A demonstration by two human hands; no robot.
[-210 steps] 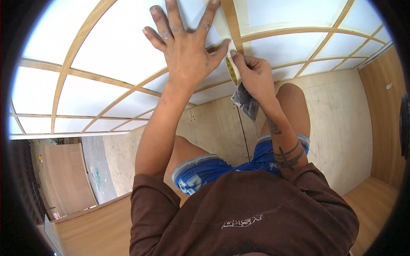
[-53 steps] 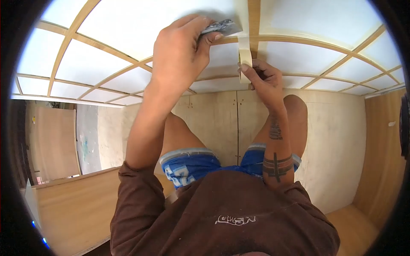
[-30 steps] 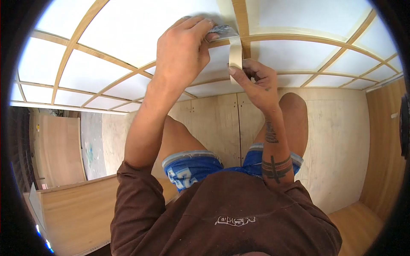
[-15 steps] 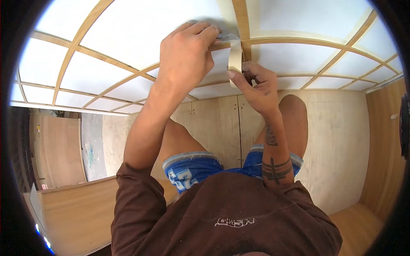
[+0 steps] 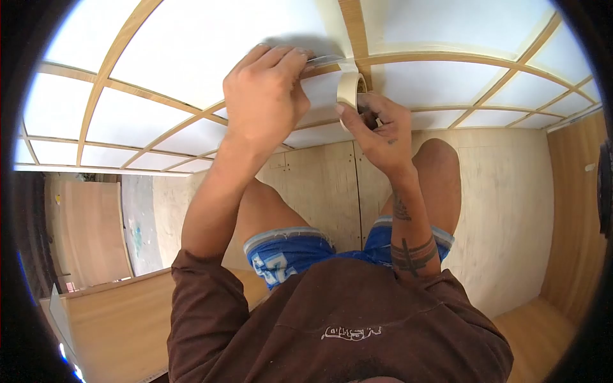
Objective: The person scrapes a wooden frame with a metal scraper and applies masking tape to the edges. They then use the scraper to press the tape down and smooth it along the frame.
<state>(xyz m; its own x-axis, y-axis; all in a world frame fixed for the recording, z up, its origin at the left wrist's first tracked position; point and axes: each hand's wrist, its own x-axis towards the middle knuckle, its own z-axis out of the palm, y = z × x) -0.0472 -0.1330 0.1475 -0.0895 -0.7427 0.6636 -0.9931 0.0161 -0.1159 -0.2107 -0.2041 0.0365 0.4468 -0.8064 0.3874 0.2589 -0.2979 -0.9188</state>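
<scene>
A pale cream roll of masking tape (image 5: 347, 89) is in my right hand (image 5: 386, 131), thumb on its near face and the other fingers around its far side. A short length of tape runs up from the roll to the wooden lattice bar. My left hand (image 5: 263, 96) is closed at the white panel, fingers bent together and fingertips against the surface. From its thumb side a thin translucent strip (image 5: 325, 59) stretches along the horizontal bar towards the tape. Its grip on that strip is partly hidden by the fingers.
A lattice of wooden bars (image 5: 447, 57) with white panels (image 5: 217, 45) spans the top of the view. Below are a plywood floor (image 5: 504, 210) and my bent knees. Wooden side boards (image 5: 575, 204) stand at right, another board (image 5: 92, 230) at left.
My left hand has moved left and slightly down along the panel, away from the tape roll. The right hand with the roll has shifted slightly left, and the roll is turned a little.
</scene>
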